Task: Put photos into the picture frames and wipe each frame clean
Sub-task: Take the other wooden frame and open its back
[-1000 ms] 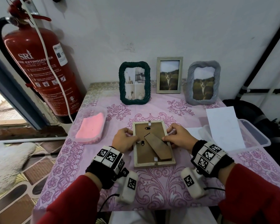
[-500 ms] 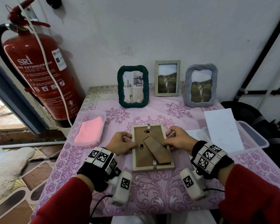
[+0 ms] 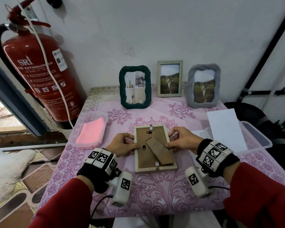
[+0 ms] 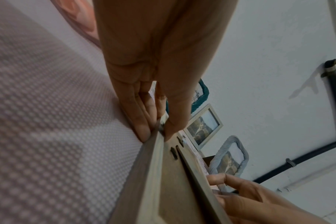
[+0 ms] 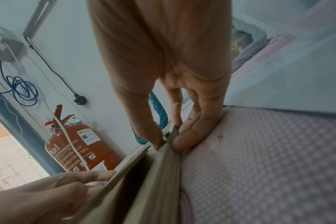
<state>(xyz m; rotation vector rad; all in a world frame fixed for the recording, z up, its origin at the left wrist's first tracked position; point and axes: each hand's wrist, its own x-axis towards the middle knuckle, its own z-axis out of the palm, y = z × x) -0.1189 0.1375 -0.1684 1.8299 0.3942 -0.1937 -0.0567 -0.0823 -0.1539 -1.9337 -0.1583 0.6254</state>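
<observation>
A pale wooden picture frame (image 3: pixel 144 159) lies face down in the middle of the table, its brown backing and fold-out stand (image 3: pixel 160 153) turned up. My left hand (image 3: pixel 130 143) pinches its left edge, thumb on top and fingers (image 4: pixel 142 128) against the cloth under the rim. My right hand (image 3: pixel 171 140) pinches the right edge the same way, seen close in the right wrist view (image 5: pixel 167 141). The frame's rim (image 4: pixel 152 174) runs between both hands. Its front side is hidden.
Three frames with photos stand at the back: a green one (image 3: pixel 135 87), a slim pale one (image 3: pixel 169 79) and a grey one (image 3: pixel 203 87). A pink cloth (image 3: pixel 91 133) lies in a clear tray at left. A clear box (image 3: pixel 257 139) with white sheets (image 3: pixel 224 129) sits right. A fire extinguisher (image 3: pixel 39 76) stands left.
Both hands have kept their hold on the frame's side edges. My left thumb has drawn back from the backing toward the rim. The frame has stayed in place.
</observation>
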